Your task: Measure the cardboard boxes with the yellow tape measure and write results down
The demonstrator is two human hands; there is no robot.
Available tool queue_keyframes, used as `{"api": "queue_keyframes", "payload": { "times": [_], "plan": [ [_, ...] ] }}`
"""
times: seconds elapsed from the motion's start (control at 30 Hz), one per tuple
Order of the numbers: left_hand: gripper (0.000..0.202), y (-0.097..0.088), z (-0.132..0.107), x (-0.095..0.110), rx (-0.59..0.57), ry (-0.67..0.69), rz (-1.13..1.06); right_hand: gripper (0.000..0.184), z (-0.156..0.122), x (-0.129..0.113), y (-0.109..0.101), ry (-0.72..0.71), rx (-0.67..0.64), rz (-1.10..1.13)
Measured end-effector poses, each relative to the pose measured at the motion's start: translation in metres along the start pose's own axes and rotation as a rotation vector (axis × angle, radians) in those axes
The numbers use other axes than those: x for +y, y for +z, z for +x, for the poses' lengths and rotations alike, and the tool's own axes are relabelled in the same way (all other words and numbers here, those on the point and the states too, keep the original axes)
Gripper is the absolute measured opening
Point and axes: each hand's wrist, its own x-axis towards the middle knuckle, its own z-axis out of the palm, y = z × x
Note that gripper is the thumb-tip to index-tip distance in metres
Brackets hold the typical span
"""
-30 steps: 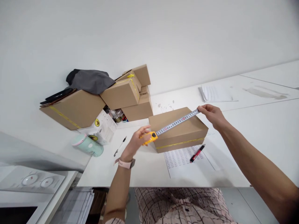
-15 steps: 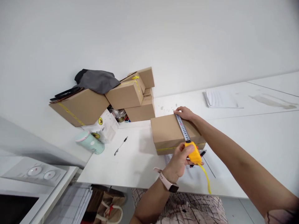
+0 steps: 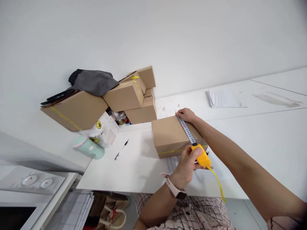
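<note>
A yellow tape measure [image 3: 201, 157] is in my left hand [image 3: 184, 167], whose thumb and fingers are closed around its case. The pulled-out blade [image 3: 186, 130] lies across the top of a closed cardboard box [image 3: 165, 132], running from its far edge to the case at the near edge. At that far edge, my right hand [image 3: 186, 115] is closed, with its fingers pressed on the blade's end. A yellow wrist strap [image 3: 217, 181] dangles from the case. Under the box's near side, a printed sheet [image 3: 173, 163] is partly hidden.
Several cardboard boxes [image 3: 124, 97] are stacked at the back left, with a grey cloth [image 3: 94, 81] on top. A mint-green cylinder [image 3: 89, 147], a white avocado-print box [image 3: 105, 129] and a pen [image 3: 121, 149] are on the white table [image 3: 134, 172]. Papers [image 3: 224, 98] lie at the back right.
The view has shifted slightly, so the table and boxes appear further left. My left hand and the tape case have moved a little rightward relative to the box. My right hand stays at the far edge.
</note>
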Motion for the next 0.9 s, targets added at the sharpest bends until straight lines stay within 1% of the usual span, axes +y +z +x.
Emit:
{"api": "queue_keyframes", "payload": {
  "times": [0.07,0.1,0.13,0.2,0.23,0.27,0.3,0.33,0.37,0.4,0.43,0.47,0.53,0.57,0.63,0.73,0.83,0.9],
  "plan": [
    [0.065,-0.002,-0.006,0.004,-0.006,0.008,0.024,0.040,-0.002,-0.002,-0.005,-0.005,0.010,0.045],
    [0.064,-0.005,-0.012,0.006,-0.008,0.030,0.042,0.042,-0.006,-0.002,-0.011,-0.015,0.034,0.110],
    [0.064,-0.010,-0.021,0.008,-0.010,0.063,0.070,0.044,-0.012,-0.001,-0.019,-0.032,0.076,0.208],
    [0.066,-0.027,-0.046,0.011,0.008,0.160,0.170,0.049,-0.032,0.009,-0.036,-0.059,0.221,0.460],
    [0.069,-0.038,-0.059,0.012,0.035,0.211,0.243,0.051,-0.045,0.017,-0.045,-0.056,0.308,0.547],
    [0.074,-0.051,-0.072,0.011,0.097,0.264,0.323,0.052,-0.062,0.027,-0.051,-0.008,0.401,0.562],
    [0.080,-0.064,-0.083,0.011,0.187,0.332,0.382,0.053,-0.079,0.038,-0.054,0.060,0.481,0.540],
    [0.084,-0.076,-0.091,0.010,0.269,0.376,0.413,0.054,-0.097,0.050,-0.054,0.117,0.520,0.501],
    [0.085,-0.088,-0.096,0.009,0.337,0.405,0.421,0.056,-0.115,0.060,-0.051,0.172,0.528,0.448],
    [0.083,-0.098,-0.097,0.009,0.384,0.420,0.411,0.060,-0.131,0.069,-0.045,0.226,0.492,0.401],
    [0.079,-0.107,-0.095,0.009,0.405,0.420,0.392,0.063,-0.145,0.075,-0.038,0.237,0.443,0.384],
    [0.075,-0.113,-0.090,0.011,0.407,0.415,0.373,0.066,-0.156,0.077,-0.030,0.231,0.394,0.380],
    [0.066,-0.120,-0.078,0.018,0.374,0.414,0.358,0.069,-0.168,0.072,-0.017,0.183,0.332,0.368],
    [0.062,-0.122,-0.071,0.024,0.348,0.420,0.365,0.067,-0.170,0.066,-0.014,0.150,0.324,0.355],
    [0.058,-0.122,-0.059,0.042,0.292,0.445,0.393,0.063,-0.165,0.049,-0.017,0.084,0.337,0.320],
    [0.053,-0.119,-0.045,0.078,0.237,0.470,0.429,0.056,-0.145,0.026,-0.038,0.054,0.376,0.256],
    [0.050,-0.114,-0.029,0.111,0.206,0.456,0.434,0.048,-0.117,0.013,-0.056,0.086,0.444,0.055],
    [0.051,-0.109,-0.019,0.124,0.211,0.455,0.426,0.045,-0.096,0.010,-0.061,0.033,0.524,-0.113]
  ]
}}
